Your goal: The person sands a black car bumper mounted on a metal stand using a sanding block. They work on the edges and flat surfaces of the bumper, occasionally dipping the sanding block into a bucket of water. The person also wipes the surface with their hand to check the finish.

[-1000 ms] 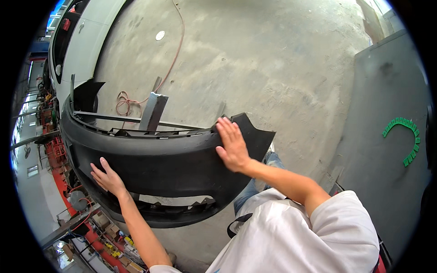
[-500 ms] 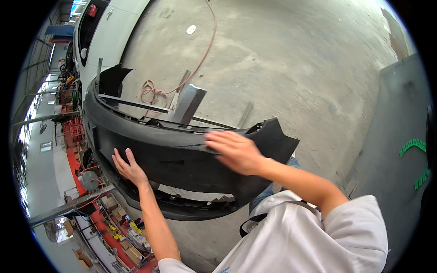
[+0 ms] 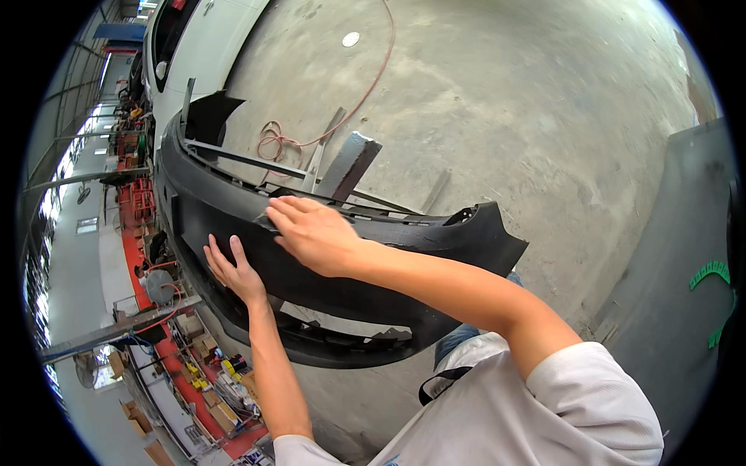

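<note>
A black car bumper cover curves across the middle, propped up off the floor. My left hand lies on its front face with the fingers stretched out and the thumb apart, holding nothing. My right hand presses on the upper part of the bumper, its fingers held together. Beneath those fingertips shows the edge of a small grey sheet that looks like sandpaper; the rest of it is hidden by the hand.
Metal bars and a grey post stand behind the bumper. A red hose coils on the concrete floor. A white car is at the far left, shelves with boxes at lower left, a grey panel at right.
My right hand has swept left along the upper bumper, towards my left hand. The left hand stays on the front face. The whole view has shifted a little.
</note>
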`<state>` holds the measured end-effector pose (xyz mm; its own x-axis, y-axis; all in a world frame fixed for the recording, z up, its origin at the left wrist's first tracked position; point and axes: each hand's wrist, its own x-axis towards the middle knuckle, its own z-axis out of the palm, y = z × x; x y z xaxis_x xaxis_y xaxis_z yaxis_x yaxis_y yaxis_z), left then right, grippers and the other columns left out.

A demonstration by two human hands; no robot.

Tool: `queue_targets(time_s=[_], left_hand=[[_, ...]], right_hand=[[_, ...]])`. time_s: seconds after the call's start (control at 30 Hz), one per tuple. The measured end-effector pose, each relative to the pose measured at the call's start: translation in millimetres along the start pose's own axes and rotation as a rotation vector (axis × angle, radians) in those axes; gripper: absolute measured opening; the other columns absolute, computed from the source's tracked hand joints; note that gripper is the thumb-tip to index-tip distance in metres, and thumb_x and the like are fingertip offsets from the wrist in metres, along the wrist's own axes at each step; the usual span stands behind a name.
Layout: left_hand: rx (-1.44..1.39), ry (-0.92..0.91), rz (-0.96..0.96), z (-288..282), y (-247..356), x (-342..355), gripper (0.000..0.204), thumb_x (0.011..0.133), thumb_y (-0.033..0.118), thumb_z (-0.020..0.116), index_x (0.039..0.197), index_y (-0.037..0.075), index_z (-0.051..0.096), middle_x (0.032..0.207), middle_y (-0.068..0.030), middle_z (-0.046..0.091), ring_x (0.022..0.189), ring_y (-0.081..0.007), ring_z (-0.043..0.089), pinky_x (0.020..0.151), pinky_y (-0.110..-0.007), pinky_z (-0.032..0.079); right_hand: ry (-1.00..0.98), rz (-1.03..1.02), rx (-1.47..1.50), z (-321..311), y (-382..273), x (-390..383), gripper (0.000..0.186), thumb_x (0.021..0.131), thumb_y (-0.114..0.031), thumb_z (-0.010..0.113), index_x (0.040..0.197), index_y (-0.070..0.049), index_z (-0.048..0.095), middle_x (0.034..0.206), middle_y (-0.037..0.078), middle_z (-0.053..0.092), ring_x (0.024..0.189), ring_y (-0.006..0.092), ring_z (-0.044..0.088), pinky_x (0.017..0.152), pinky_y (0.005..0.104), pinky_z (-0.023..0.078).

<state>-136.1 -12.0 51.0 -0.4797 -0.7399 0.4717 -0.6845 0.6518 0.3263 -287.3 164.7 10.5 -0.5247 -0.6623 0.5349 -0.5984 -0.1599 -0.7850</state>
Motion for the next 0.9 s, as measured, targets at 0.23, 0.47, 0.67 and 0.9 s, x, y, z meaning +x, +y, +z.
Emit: queue_targets(time_s=[0.23,0.47,0.67,0.9], left_hand=[[-0.002,-0.014,-0.010,-1,-1,-5,0.066,0.105,0.051,0.053,0.155,0.008,0.045,0.166,-0.0218,0.028,0.154,-0.0372,0.025,0.124,-0.048,0.018],[0.076,-0.033,0.135,11,-26,17,0.063,0.108,0.043,0.052,0.152,0.000,0.045,0.159,-0.0284,0.038,0.151,-0.0431,0.029,0.124,-0.049,0.021],[-0.039,-0.014,0.033,-2,-38,9,0.063,0.107,0.043,0.054,0.153,0.001,0.046,0.163,-0.0239,0.036,0.155,-0.0337,0.026,0.125,-0.043,0.021],[-0.090,-0.043,0.010,-2,-28,15,0.066,0.107,0.049,0.050,0.156,0.004,0.043,0.167,-0.0188,0.030,0.156,-0.0303,0.024,0.126,-0.042,0.017]], right_hand=[[-0.116,-0.006,-0.157,-60,10,-100,0.063,0.091,-0.021,0.070,0.145,0.003,0.050,0.153,0.019,0.050,0.145,0.0338,0.045,0.119,0.0467,0.037],[0.002,0.037,-0.232,44,-7,9,0.069,0.098,-0.039,0.060,0.147,0.007,0.045,0.155,0.025,0.045,0.149,0.0371,0.038,0.123,0.0483,0.030],[0.096,-0.072,-0.208,-21,17,-95,0.064,0.094,-0.031,0.068,0.146,0.002,0.050,0.152,0.020,0.052,0.143,0.0301,0.050,0.118,0.0441,0.040],[0.169,0.287,-0.290,-125,117,-264,0.052,0.090,-0.008,0.067,0.140,0.002,0.057,0.146,0.020,0.057,0.138,0.0360,0.053,0.116,0.0475,0.042]])
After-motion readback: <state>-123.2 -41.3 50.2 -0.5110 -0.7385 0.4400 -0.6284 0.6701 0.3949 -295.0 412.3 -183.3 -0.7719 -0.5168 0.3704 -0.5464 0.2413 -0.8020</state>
